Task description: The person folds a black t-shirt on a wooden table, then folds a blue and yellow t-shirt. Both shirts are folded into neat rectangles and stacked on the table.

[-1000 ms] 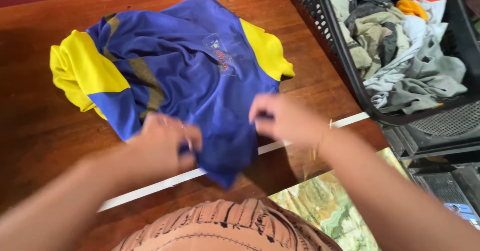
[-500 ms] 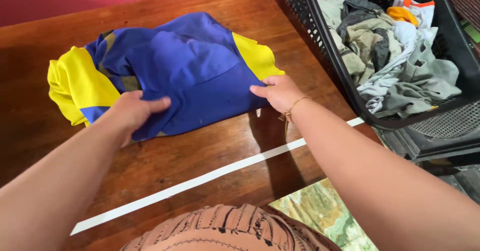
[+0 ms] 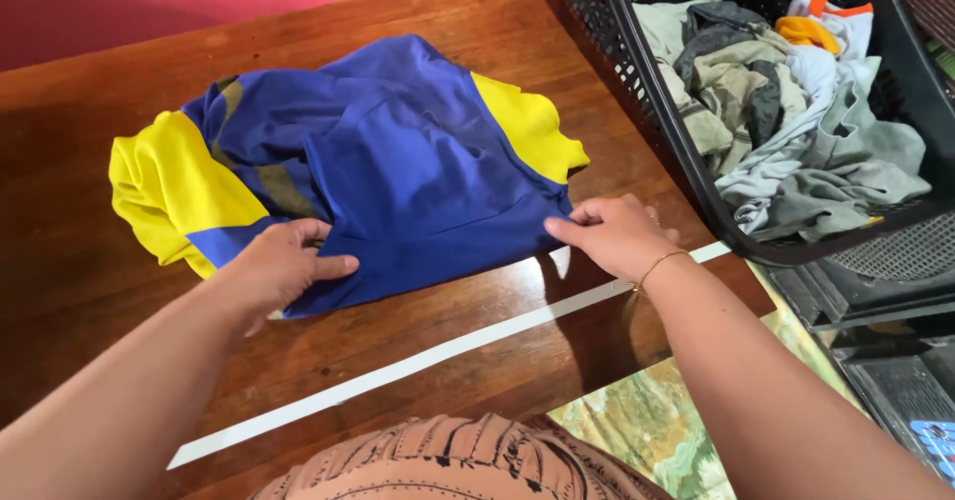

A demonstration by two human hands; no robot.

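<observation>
A blue shirt with yellow sleeves (image 3: pixel 398 172) lies crumpled on a brown wooden table (image 3: pixel 90 291). My left hand (image 3: pixel 284 266) pinches the shirt's near hem at its left corner. My right hand (image 3: pixel 612 233), with a thin gold bracelet on the wrist, pinches the same hem at its right corner. The hem is drawn fairly straight between the two hands and lies flat on the table. One yellow sleeve bunches at the far left, the other at the upper right.
A black plastic laundry basket (image 3: pixel 637 82) full of grey, beige and white clothes stands at the table's right edge. A white tape line (image 3: pixel 428 361) crosses the table near me. Patterned floor (image 3: pixel 637 430) shows below the table's edge.
The hands swung the shirt's lower part up and onto the table, then drew the hem back toward me and wider apart. The right hand moved right.
</observation>
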